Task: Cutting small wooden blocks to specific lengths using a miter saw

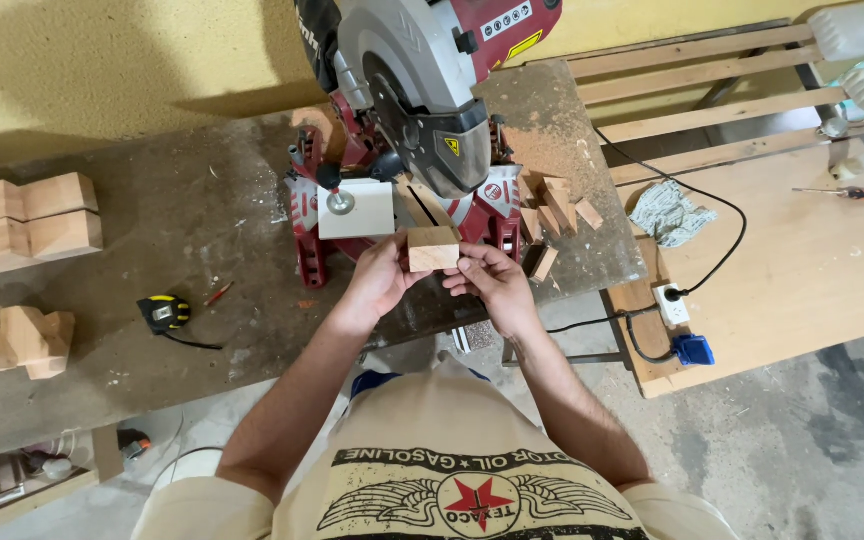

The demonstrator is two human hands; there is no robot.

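At top centre of the head view, cut off by the frame edge: upper body of a red and grey mitre saw [422, 100], blade mostly hidden under its guard. Hard to make out behind the hands: the saw's base, with only a white plate [357, 208] showing clearly. Just below it, at frame centre, a small pale wood block [433, 248], lifted off the grey workbench [202, 210] and pinched from both sides. Left hand [377, 280] closed narrowly on the block's left end, thumb on top, fingertips hidden beneath. Right hand [494, 285] curled around the right end, fingers tucked under and partly out of sight. Scattered to the right of the saw, several wood offcuts [557, 210] in sawdust. At the left edge, stacked notched timber pieces [22, 215], partly cropped. Lower left of centre, a yellow and black tape measure [165, 313] beside a red pencil [218, 294]. On the right, a pale board [802, 260] with a crumpled cloth [674, 213] and a power strip [670, 303].
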